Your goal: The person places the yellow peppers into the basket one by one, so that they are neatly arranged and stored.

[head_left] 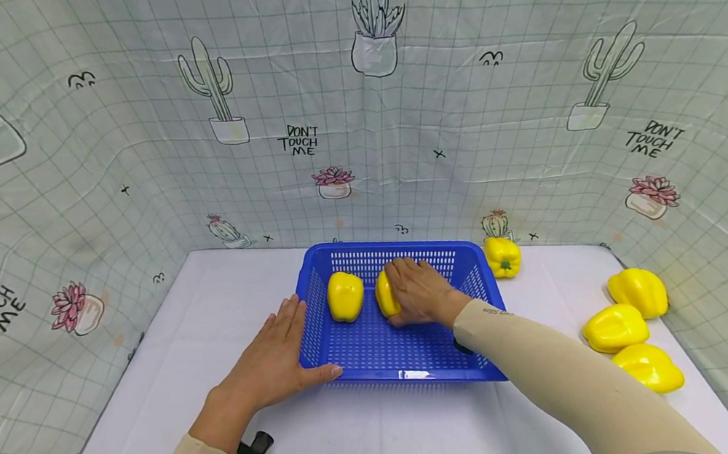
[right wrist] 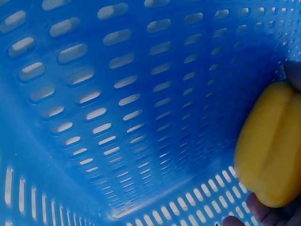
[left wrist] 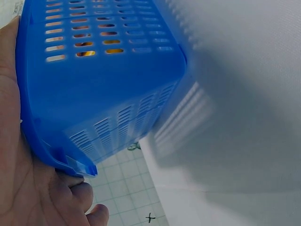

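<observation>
The right hand point(head_left: 424, 290) grips a yellow pepper point(head_left: 385, 296) in the blue basket point(head_left: 363, 351). The outstretched left hand point(head_left: 271, 360) touches the basket's rim point(head_left: 378, 377).

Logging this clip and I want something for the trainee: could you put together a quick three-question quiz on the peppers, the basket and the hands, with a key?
1. How many peppers lie outside the basket?
2. True or false: the left hand is touching the basket.
3. What does the right hand grip?
A) the basket
B) a pepper inside the basket
C) a pepper outside the basket

Key:
1. Four
2. True
3. B
</observation>
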A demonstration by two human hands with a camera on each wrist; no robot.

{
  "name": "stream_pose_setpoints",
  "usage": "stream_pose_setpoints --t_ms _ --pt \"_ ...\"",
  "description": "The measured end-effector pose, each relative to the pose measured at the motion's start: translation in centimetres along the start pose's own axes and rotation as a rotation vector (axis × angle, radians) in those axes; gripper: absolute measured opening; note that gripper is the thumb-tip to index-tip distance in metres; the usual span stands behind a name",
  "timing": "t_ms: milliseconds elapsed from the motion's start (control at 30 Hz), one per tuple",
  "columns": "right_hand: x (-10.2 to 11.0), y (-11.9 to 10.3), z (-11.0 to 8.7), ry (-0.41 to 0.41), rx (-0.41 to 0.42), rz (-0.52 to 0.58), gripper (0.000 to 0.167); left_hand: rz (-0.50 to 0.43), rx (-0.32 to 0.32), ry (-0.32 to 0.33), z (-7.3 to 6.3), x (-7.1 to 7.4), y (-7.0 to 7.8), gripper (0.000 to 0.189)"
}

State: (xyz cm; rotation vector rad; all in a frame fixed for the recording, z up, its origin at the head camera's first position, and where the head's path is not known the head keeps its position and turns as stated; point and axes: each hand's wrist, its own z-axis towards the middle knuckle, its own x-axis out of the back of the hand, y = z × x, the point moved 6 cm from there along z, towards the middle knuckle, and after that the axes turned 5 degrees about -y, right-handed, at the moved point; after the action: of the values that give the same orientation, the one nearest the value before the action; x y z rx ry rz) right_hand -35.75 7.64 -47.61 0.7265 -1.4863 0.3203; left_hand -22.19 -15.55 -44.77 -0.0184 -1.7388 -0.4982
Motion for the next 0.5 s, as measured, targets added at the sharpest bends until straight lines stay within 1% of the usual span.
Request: stream_pose_setpoints --t_ms 200,400,500 --pt "0.09 0.01 -0.06 -0.012 0.001 0.01 0.101 -0.003 0.007 -0.006 0.03 -0.03 0.04 0.13" --pt "0.3 0.03 -0.16 -0.018 0.003 -0.004 0.11 -0.009 0.016 -0.01 0.03 0.01 0.08 0.13" --pt "0.72 0.03 -0.3 -0.018 0.006 -0.004 0.11 -0.008 0.022 -0.017 -0.02 0.0 0.06 0.13"
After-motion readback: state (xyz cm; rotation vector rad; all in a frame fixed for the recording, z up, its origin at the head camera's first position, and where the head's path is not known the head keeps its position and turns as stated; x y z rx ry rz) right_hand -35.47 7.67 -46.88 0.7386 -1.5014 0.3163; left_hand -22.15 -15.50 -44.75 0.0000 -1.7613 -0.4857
